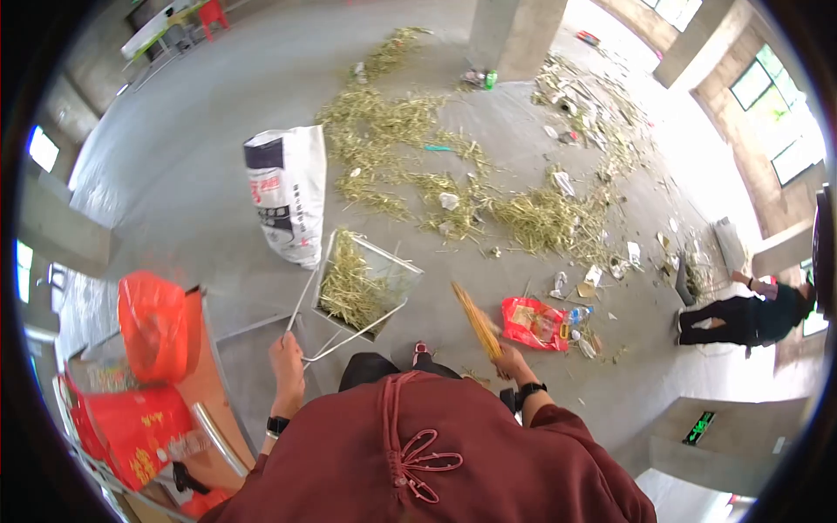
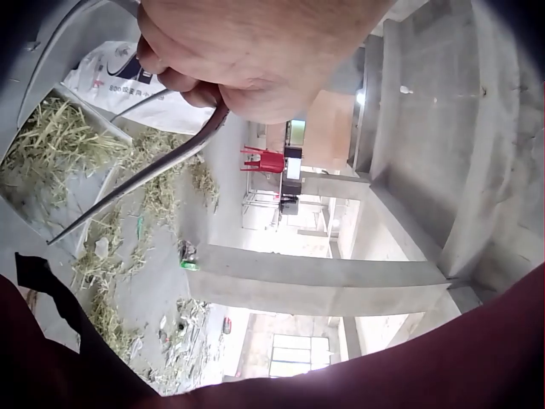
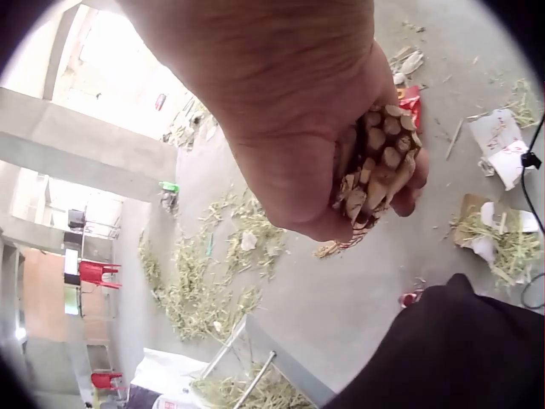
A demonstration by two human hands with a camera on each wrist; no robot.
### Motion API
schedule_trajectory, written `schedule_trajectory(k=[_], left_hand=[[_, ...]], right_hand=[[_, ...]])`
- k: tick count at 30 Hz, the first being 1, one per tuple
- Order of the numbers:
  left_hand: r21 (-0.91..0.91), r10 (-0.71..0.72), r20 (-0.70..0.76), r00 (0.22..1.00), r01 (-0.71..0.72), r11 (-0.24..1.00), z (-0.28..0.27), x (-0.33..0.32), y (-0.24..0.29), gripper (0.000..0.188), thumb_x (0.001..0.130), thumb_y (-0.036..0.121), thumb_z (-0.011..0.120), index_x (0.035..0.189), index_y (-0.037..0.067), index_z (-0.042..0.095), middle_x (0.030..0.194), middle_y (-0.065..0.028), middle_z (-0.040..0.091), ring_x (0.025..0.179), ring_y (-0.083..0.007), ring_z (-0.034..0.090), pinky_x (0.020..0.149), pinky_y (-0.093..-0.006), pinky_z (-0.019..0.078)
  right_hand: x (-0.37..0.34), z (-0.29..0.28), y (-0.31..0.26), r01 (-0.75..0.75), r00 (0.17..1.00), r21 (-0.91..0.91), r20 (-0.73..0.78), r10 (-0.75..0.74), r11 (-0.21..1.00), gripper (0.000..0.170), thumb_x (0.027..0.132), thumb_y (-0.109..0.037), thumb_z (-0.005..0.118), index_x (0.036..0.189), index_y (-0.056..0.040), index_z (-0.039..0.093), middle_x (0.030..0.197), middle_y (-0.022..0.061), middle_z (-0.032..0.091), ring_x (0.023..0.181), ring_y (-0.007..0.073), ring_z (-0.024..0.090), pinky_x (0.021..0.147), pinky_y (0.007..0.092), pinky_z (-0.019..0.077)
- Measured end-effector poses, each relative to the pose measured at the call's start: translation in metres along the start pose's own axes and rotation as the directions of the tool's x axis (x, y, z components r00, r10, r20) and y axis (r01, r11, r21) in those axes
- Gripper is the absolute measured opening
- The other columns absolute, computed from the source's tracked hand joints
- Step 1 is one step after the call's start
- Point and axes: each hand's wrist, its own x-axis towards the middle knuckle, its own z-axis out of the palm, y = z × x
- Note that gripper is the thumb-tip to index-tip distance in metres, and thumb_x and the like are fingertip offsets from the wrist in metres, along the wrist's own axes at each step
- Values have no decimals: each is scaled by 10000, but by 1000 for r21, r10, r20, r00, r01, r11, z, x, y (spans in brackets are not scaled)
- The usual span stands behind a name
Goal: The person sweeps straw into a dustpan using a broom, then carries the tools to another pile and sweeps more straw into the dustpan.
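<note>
My left hand (image 1: 288,366) grips the thin metal handle (image 2: 140,179) of a box-shaped metal dustpan (image 1: 399,281). Dry straw (image 1: 350,283) heaps up along the pan's left side, while bare metal shows on its right. My right hand (image 1: 514,363) is wrapped round a hand broom (image 1: 473,321) of bundled yellow stalks, its bristles pointing forward and to the left above the floor. In the right wrist view, the cut stalk ends (image 3: 387,158) stick out of the fist. Right of the broom, a red plastic bag (image 1: 527,318) lies with bottles beside it.
A white printed sack (image 1: 301,196) stands just beyond the dustpan. Straw (image 1: 384,122) and mixed litter (image 1: 593,113) spread across the concrete floor toward a pillar (image 1: 514,39). At left, red bags (image 1: 144,427) sit on a table. Another person (image 1: 754,318) stands at right.
</note>
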Motion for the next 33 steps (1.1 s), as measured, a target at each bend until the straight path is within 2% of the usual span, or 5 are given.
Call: schedule_trajectory(k=[2, 8, 22, 26, 33], left_hand=[[17, 11, -4, 1000, -11, 1000, 14, 30, 12, 352, 899, 227, 457, 588, 74, 400, 538, 21, 363, 495, -78, 316, 459, -267, 252], [-83, -96, 37, 995, 99, 992, 64, 138, 60, 343, 895, 209, 457, 584, 73, 411, 535, 25, 356, 501, -76, 318, 462, -267, 248], [88, -55, 101, 993, 47, 995, 187, 354, 160, 344, 888, 258, 480, 633, 26, 498, 527, 3, 429, 468, -86, 375, 444, -278, 286], [77, -58, 46, 997, 54, 996, 232, 400, 195, 340, 887, 254, 474, 638, 23, 499, 537, 3, 428, 470, -85, 372, 444, -278, 280], [37, -180, -61, 982, 182, 983, 281, 469, 257, 335, 885, 258, 471, 646, 27, 508, 539, 9, 424, 459, -82, 371, 436, -263, 276]], right_hand=[[1, -48, -99, -216, 976, 137, 56, 211, 967, 541, 696, -115, 628, 1219, -74, 495, 748, 169, 628, 562, 227, 633, 489, 352, 499], [107, -65, -142, -118, 989, 137, -77, 130, 984, 576, 701, -118, 618, 1255, -90, 461, 718, 146, 614, 528, 226, 620, 463, 353, 495], [215, -127, -259, -500, 865, 158, 45, 500, 851, 435, 745, -107, 576, 1165, -34, 494, 682, 124, 595, 487, 201, 589, 396, 330, 468], [309, -144, -256, -399, 917, 38, 23, 398, 916, 523, 742, -106, 581, 1246, -48, 457, 679, 135, 609, 490, 200, 602, 393, 332, 469], [486, -217, -390, -253, 963, -91, 75, 260, 963, 603, 720, -162, 601, 1289, -68, 425, 724, 177, 633, 518, 254, 628, 461, 359, 503]])
